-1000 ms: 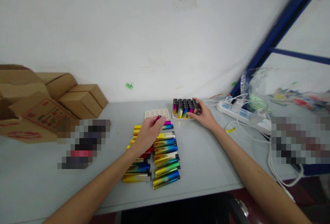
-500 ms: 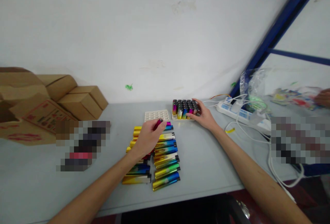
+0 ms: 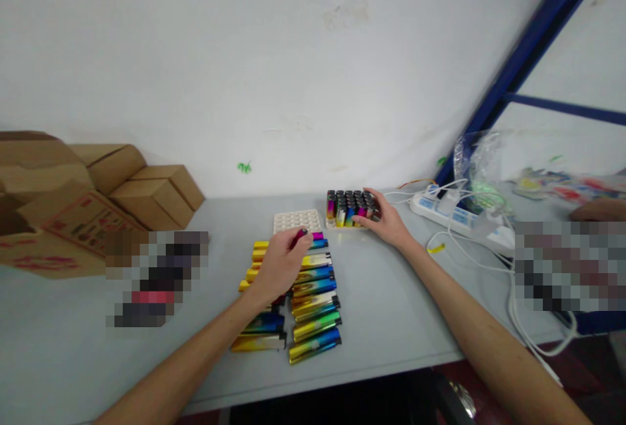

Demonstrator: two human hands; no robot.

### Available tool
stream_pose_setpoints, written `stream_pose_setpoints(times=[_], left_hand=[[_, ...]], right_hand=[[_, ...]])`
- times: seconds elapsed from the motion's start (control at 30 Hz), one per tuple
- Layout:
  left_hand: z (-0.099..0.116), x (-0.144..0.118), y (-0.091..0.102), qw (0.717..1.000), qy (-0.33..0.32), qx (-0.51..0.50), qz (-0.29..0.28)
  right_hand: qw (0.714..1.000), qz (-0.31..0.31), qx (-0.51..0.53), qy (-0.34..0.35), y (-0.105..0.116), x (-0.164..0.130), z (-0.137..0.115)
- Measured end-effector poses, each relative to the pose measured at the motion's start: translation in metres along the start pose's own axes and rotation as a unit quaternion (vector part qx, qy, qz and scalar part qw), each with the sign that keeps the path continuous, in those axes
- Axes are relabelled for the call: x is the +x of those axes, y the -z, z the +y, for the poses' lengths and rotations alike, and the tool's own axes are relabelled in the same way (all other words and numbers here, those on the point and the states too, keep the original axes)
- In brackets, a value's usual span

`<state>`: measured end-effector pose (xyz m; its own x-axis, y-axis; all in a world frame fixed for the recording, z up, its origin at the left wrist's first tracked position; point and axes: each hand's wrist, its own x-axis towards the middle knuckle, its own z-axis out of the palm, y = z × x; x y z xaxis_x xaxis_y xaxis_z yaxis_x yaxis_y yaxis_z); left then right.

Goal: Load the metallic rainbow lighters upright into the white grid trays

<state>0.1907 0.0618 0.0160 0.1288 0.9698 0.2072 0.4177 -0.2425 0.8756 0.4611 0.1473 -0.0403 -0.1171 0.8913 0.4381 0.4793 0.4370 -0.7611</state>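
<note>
Over the far end of two rows of lighters (image 3: 315,311), left hand (image 3: 278,262) curled narrow around a dark magenta lighter (image 3: 297,238), black end showing past the thumb (cannot tell how the hidden fingers lie). Below that wrist, rows lying flat on the gray table (image 3: 391,307), side by side, mostly gold, blue and green, black ends toward the right. Just beyond the hand, a pale tray (image 3: 288,221) with round hollows, near edge partly covered. Just right of that tray, a block of upright lighters (image 3: 348,206), packed close, black tops up, in a pale base (image 3: 332,223). Around its right end, right hand (image 3: 388,221) stretched wide, holding on with thumb in front and fingers behind. Farther right, a white power strip (image 3: 460,216) with plugs and cables; far left, cardboard boxes (image 3: 161,193). At the right edge, another person's hand (image 3: 599,210), blurred.
</note>
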Motion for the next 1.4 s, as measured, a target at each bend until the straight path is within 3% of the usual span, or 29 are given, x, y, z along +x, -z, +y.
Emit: stream_pose_setpoints(times=[0.3, 0.4, 0.57, 0.73, 0.87, 1.1, 1.4], left_hand=[[0.000, 0.003, -0.002, 0.982, 0.017, -0.172, -0.081], [0.002, 0.012, -0.003, 0.980, 0.001, -0.183, -0.083], [0.004, 0.039, -0.002, 0.992, -0.061, -0.095, -0.051], [-0.001, 0.073, -0.003, 0.988, -0.078, -0.062, -0.118], [-0.012, 0.091, -0.007, 0.992, -0.108, 0.017, -0.064], [-0.015, 0.098, -0.012, 0.985, -0.135, 0.071, -0.084], [-0.006, 0.106, -0.003, 0.964, -0.161, 0.117, -0.174]], right_hand=[[1.000, 0.002, 0.002, 0.000, 0.000, 0.001, 0.002], [1.000, 0.002, 0.025, 0.001, -0.002, 0.001, 0.002], [0.998, -0.003, 0.065, 0.004, -0.003, 0.002, 0.001], [0.997, -0.001, 0.080, 0.007, -0.003, 0.002, 0.001], [0.996, -0.003, 0.089, 0.017, -0.004, 0.003, 0.002], [0.996, -0.007, 0.087, 0.016, -0.002, 0.003, -0.002], [0.997, -0.008, 0.083, 0.007, -0.002, 0.003, -0.002]])
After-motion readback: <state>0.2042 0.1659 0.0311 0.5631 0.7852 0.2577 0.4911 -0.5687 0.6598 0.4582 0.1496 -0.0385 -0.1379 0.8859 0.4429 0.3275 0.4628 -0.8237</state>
